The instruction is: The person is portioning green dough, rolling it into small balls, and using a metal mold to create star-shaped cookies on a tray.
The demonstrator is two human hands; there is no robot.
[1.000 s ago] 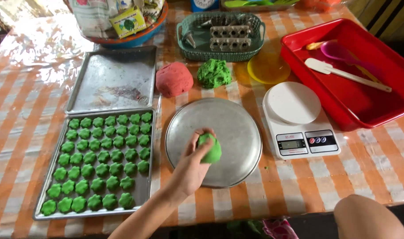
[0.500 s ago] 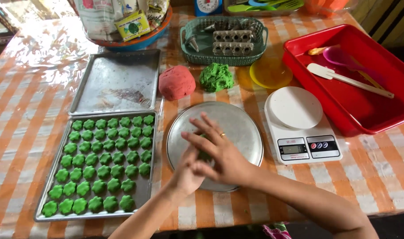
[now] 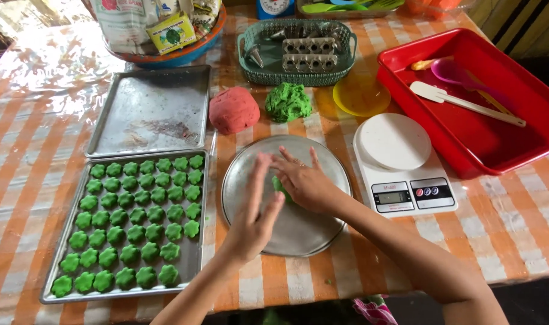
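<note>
Near the frame's centre, above the round metal plate [image 3: 322, 238], left hand [image 3: 253, 222] and right hand [image 3: 304, 180] press green dough [image 3: 280, 185] between open palms.

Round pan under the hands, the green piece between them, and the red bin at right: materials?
Round pan: looks like bare metal, dull silver with scuffs and soft glare.
Green piece between left hand and right hand: apparently soft dough, matte, mostly hidden.
Red bin: likely plastic, glossy, uniformly coloured.

Bare forearms, no sleeves; a ring [image 3: 299, 163] on the right hand [image 3: 307, 183].
</note>
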